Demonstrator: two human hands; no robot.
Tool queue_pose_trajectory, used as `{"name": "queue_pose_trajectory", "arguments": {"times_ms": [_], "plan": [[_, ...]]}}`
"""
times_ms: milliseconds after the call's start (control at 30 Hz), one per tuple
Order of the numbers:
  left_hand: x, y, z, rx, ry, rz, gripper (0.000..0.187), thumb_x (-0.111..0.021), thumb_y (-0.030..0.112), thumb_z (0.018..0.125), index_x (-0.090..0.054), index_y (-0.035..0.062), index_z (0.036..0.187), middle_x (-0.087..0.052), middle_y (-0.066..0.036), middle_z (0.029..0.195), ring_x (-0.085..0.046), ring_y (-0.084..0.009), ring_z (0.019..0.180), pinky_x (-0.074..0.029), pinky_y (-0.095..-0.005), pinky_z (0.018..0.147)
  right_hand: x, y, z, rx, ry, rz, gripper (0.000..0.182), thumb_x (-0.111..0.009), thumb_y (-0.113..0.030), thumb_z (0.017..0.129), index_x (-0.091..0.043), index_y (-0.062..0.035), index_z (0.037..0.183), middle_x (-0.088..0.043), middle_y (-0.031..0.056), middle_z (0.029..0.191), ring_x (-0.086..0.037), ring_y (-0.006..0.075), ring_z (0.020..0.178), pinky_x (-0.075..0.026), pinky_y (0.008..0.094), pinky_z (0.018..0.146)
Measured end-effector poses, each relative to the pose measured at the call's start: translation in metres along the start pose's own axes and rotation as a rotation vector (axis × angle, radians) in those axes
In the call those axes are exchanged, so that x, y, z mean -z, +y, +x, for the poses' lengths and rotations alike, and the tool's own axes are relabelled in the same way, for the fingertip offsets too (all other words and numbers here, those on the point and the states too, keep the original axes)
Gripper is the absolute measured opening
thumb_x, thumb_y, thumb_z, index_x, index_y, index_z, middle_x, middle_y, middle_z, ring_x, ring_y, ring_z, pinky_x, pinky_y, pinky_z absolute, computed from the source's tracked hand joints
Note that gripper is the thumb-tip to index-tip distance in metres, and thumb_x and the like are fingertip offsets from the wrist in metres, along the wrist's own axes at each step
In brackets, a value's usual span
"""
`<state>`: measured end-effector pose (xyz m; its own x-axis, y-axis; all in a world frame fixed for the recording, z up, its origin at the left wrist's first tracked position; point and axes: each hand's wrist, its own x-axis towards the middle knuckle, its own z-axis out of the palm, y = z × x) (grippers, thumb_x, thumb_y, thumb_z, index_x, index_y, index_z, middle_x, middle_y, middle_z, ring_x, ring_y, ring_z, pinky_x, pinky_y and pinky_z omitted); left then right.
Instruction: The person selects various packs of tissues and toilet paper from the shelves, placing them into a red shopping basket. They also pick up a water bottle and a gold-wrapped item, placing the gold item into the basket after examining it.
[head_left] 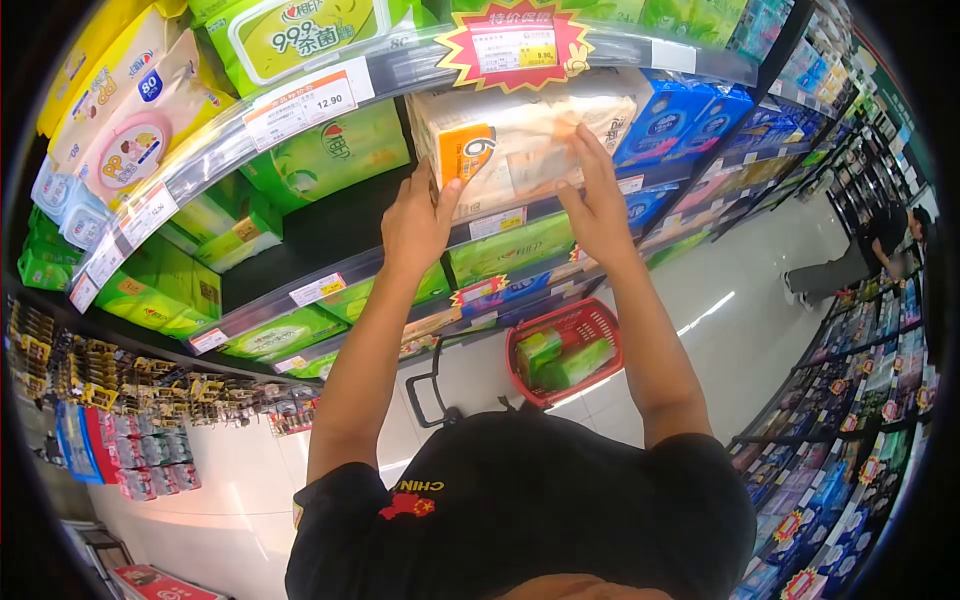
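Note:
Between my hands is a large cream and orange multipack of tissues (520, 165) in clear wrap, marked with a 6, at the front of a shelf. My left hand (418, 222) presses its left side, thumb on the front face. My right hand (598, 200) grips the right side, with fingers over the front and the thumb at the lower edge. The pack's back is out of sight. Blue tissue packs (665, 120) stand to its right, and a green tissue pack (335, 155) lies to its left.
A red shopping basket (565, 350) with green packs in it stands on the floor below me, its black handle (428, 390) to the left. Price labels line the shelf edge (400, 70). Another person (870, 250) bends at shelves on the far right.

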<state>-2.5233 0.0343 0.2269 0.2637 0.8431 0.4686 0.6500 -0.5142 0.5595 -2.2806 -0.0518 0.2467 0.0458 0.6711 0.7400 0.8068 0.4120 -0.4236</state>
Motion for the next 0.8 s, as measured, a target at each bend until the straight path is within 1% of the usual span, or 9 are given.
{"name": "queue_pose_trajectory", "arguments": {"times_ms": [100,300,400,467,533,600,667,733,800], "plan": [[-0.003,0.001,-0.001,0.000,0.003,0.008,0.065,-0.047,0.051,0.096,-0.046,0.0001,0.137,-0.063,-0.023,0.108,-0.064,-0.0388,0.095,-0.052,-0.0457,0.080,-0.003,0.001,-0.005,0.006,-0.005,-0.017,0.056,-0.058,-0.007,0.088,-0.041,0.0001,0.141,-0.033,0.0199,0.151,-0.033,0.0334,0.140,-0.027,0.0388,0.114],[-0.001,0.003,0.000,0.023,-0.026,-0.014,0.066,-0.047,0.051,0.095,-0.047,-0.0006,0.136,-0.063,-0.021,0.107,-0.065,-0.0359,0.094,-0.051,-0.0438,0.081,-0.026,0.002,-0.035,-0.081,0.049,0.096,0.057,-0.061,-0.008,0.087,-0.041,-0.0014,0.141,-0.037,0.0201,0.149,-0.035,0.0343,0.139,-0.030,0.0395,0.113],[0.001,0.004,0.000,0.036,-0.046,-0.033,0.065,-0.048,0.051,0.095,-0.049,-0.0012,0.134,-0.064,-0.020,0.104,-0.065,-0.0353,0.092,-0.051,-0.0435,0.080,-0.048,-0.006,-0.080,-0.244,0.038,0.256,0.051,-0.061,-0.012,0.087,-0.048,-0.0004,0.134,-0.049,0.0226,0.136,-0.046,0.0387,0.128,-0.035,0.0417,0.108],[0.000,0.004,0.000,0.029,-0.037,-0.029,0.064,-0.049,0.051,0.095,-0.051,-0.0015,0.132,-0.065,-0.019,0.102,-0.065,-0.0350,0.091,-0.051,-0.0432,0.080,-0.069,-0.005,-0.126,-0.358,-0.073,0.193,0.048,-0.061,-0.013,0.087,-0.050,-0.0004,0.132,-0.054,0.0231,0.131,-0.049,0.0373,0.125,-0.038,0.0412,0.106],[-0.001,0.001,0.002,0.027,-0.056,0.001,0.062,-0.050,0.050,0.095,-0.053,-0.0013,0.130,-0.065,-0.018,0.100,-0.065,-0.0348,0.090,-0.051,-0.0429,0.079,-0.092,0.001,-0.183,-0.569,-0.276,0.277,0.045,-0.060,-0.018,0.089,-0.052,0.0001,0.130,-0.056,0.0234,0.128,-0.052,0.0372,0.122,-0.041,0.0416,0.103],[-0.003,-0.003,0.004,0.002,-0.055,0.009,0.059,-0.053,0.047,0.094,-0.054,-0.0005,0.128,-0.066,-0.018,0.098,-0.065,-0.0344,0.088,-0.051,-0.0423,0.077,-0.113,0.016,-0.256,-0.638,-0.545,0.297,0.047,-0.056,-0.031,0.091,-0.055,-0.0015,0.128,-0.059,0.0220,0.125,-0.054,0.0369,0.119,-0.043,0.0429,0.101],[-0.003,-0.006,0.005,-0.022,-0.064,0.012,0.057,-0.054,0.045,0.093,-0.054,0.0001,0.128,-0.066,-0.018,0.100,-0.065,-0.0347,0.089,-0.051,-0.0425,0.077,-0.122,0.040,-0.338,-0.505,-1.022,0.096,0.049,-0.050,-0.041,0.092,-0.061,-0.0033,0.122,-0.058,0.0212,0.128,-0.056,0.0368,0.116,-0.046,0.0427,0.097],[-0.002,-0.007,0.007,-0.025,-0.125,0.055,0.058,-0.058,0.043,0.091,-0.050,0.0001,0.129,-0.066,-0.020,0.105,-0.065,-0.0363,0.092,-0.051,-0.0442,0.079,-0.132,0.088,-0.455,-0.131,-1.450,0.084,0.049,-0.047,-0.044,0.092,-0.068,-0.0043,0.112,-0.060,0.0219,0.125,-0.058,0.0354,0.114,-0.046,0.0438,0.096],[-0.012,-0.022,0.008,-0.119,-0.112,0.184,0.062,-0.059,0.044,0.090,-0.047,-0.0005,0.131,-0.065,-0.021,0.105,-0.064,-0.0377,0.094,-0.051,-0.0455,0.079,-0.061,0.052,-0.441,-0.766,-1.494,0.119,0.045,-0.047,-0.042,0.093,-0.072,-0.0068,0.102,-0.064,0.0212,0.118,-0.059,0.0345,0.111,-0.045,0.0458,0.096]]}}
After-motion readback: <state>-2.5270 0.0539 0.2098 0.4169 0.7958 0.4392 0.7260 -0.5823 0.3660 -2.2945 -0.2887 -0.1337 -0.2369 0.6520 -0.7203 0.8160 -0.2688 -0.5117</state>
